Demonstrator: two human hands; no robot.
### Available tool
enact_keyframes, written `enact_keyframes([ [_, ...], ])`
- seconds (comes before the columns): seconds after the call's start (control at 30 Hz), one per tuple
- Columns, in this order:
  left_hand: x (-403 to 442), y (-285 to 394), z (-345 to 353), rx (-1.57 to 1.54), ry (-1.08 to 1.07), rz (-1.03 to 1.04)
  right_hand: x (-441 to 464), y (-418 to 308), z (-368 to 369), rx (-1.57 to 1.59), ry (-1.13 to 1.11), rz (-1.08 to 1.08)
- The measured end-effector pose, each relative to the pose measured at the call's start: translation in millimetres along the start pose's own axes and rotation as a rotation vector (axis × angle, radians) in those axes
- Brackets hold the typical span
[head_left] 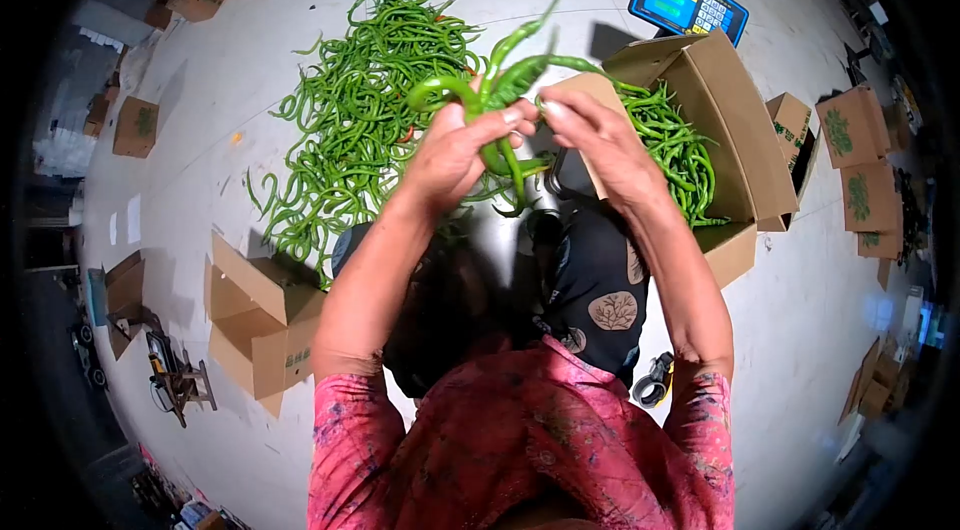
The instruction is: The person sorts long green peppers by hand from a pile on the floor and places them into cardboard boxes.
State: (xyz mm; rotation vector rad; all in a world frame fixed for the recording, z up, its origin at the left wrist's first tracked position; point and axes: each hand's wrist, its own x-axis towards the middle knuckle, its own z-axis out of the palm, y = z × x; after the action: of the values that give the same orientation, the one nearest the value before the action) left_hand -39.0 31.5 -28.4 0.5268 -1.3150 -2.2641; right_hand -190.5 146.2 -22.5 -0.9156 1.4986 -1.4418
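My left hand is closed round a bunch of long green peppers, whose curved ends stick out above and below the fingers. Close beside it on the right, my right hand has its thumb and fingers pinched together near a pepper; what lies between the fingertips is too small to tell. A large pile of green peppers, with a few red ones, spreads on the floor beyond my left hand. To the right, an open cardboard box holds more green peppers.
A blue scale display stands behind the box. An open carton sits at the lower left, near a small stand. Black and yellow tape-like item lies by my right leg. Further cartons line both sides.
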Motion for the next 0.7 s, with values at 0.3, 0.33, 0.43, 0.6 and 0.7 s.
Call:
enact_keyframes([
  [0.3, -9, -6, 11, 0.343, -0.02, 0.179, 36, 13, 34, 0.599, -0.03, 0.196],
  [0.33, -10, -8, 11, 0.274, -0.015, 0.163, 39, 17, 30, 0.656, -0.053, 0.219],
  [0.43, -5, 1, -1, 0.191, 0.065, 0.172, 40, 14, 24, 0.802, -0.078, 0.167],
  [0.6, -7, 12, -22, 0.0, 0.242, 0.088, 40, 9, 4, 1.092, -0.105, 0.086],
  [0.7, -10, 16, -15, 0.117, 0.213, 0.058, 37, 11, -3, 1.205, -0.198, 0.073],
])
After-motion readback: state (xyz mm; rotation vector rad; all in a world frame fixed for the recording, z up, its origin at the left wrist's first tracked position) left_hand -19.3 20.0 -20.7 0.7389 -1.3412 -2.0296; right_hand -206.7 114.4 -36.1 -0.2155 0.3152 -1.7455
